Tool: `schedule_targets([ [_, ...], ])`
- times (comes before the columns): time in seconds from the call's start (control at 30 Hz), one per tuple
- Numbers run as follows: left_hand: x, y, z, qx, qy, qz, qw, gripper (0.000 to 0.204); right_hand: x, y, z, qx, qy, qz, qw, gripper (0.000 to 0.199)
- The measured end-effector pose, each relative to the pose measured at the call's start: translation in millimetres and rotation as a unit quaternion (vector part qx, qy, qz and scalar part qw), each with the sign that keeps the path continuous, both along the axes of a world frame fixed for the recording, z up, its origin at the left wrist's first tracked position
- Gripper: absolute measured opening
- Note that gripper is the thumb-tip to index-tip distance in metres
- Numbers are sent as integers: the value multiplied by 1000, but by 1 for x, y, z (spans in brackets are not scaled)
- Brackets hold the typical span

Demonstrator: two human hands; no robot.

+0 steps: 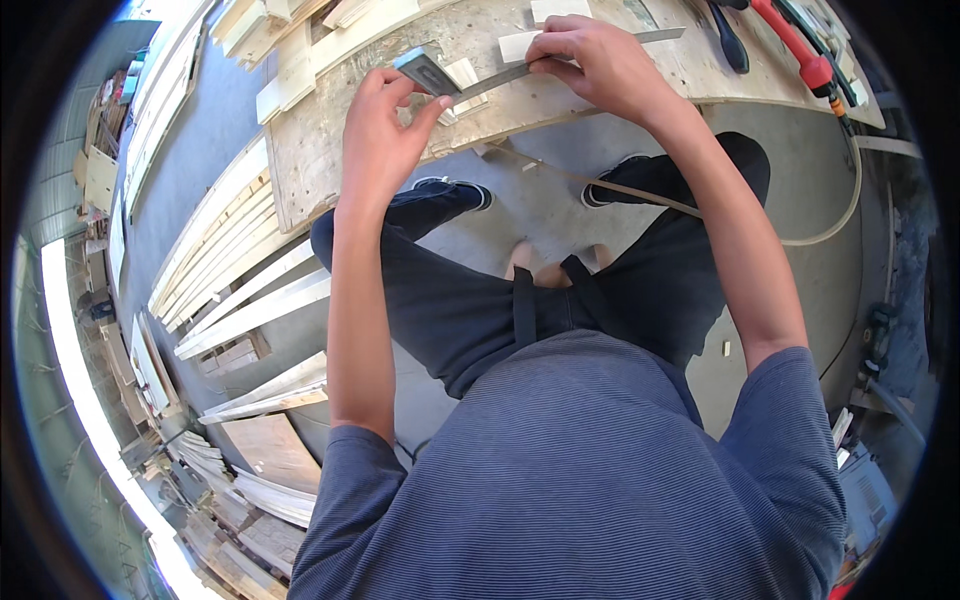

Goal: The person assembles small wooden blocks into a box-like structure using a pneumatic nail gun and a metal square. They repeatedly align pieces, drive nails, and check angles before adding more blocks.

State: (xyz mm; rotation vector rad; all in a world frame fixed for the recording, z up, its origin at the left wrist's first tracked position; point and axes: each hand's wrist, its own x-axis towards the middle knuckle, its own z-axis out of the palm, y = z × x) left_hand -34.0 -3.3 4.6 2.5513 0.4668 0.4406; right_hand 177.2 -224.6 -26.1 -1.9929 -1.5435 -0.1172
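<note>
Two hands on one try square (520, 70) | left hand (385, 125) pinches grey stock end | right hand (590, 62) presses blade flat on worktop (330, 150) | blade's long axis runs left-right, near edge

Pale planks (240, 260) lie stacked on the floor at left; a red-handled tool (800, 50) rests on the plywood bench (320, 160).
</note>
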Motion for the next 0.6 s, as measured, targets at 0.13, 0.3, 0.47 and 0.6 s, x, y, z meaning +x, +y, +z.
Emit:
schedule_targets([
  [0.13,4,0,-6,-92,-8,5,996,30,1,0,-7,8,-3,-7,1000,11],
  [0.3,8,-5,-3,-107,-9,2,994,28,8,2,-6,5,43,14,999,10],
  [0.47,13,-6,-2,-69,-4,3,998,27,10,3,-13,11,71,15,997,10],
  [0.6,14,-3,-5,-68,-9,3,998,27,10,3,-16,15,84,14,996,10],
])
